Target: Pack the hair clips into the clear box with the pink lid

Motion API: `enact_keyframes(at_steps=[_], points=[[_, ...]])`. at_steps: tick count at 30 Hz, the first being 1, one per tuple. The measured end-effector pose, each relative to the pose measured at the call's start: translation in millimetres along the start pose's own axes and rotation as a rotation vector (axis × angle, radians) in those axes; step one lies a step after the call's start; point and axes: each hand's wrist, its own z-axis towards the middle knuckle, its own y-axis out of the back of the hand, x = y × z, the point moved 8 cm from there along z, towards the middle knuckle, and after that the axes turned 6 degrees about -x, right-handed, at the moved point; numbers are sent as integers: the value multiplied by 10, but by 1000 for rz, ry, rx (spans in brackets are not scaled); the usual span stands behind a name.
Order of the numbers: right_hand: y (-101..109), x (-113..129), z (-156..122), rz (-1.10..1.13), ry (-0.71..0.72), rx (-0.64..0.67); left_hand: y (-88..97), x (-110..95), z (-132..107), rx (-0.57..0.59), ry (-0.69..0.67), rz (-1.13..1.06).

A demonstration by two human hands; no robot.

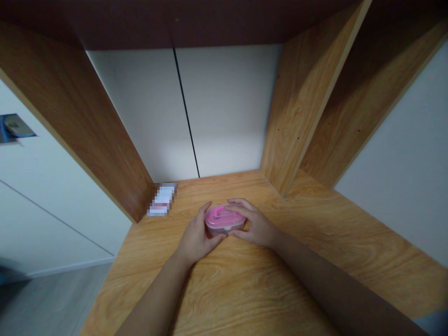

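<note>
A small clear box with a pink lid [223, 219] rests on the wooden desk [245, 280], near the middle. My left hand [196, 237] cups its left side, with the thumb along the near edge and the fingers curled at the far edge. From the other side, my right hand [254, 224] wraps the box, its fingers curved over the far rim. Both hands grip the box together.
Wooden side panels [105, 140] rise on the left and right [297, 116] of the desk nook, with a white back wall [210, 116]. A blurred small flat item [161, 199] lies at the back left of the desk. Grey floor [45, 298] shows to the left.
</note>
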Motion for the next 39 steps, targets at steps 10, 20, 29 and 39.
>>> enact_keyframes(at_steps=[10,20,29,39], points=[[7,113,-14,-133,103,-28,-12,28,0,12,12,40],[65,378,-20,-345,373,-103,-24,18,-1,17,0,13],[87,494,-20,-366,444,-106,4,-43,-3,18,-18,3],[118,614,-72,-416,569,-184,-7,-30,-16,52,-9,-70]])
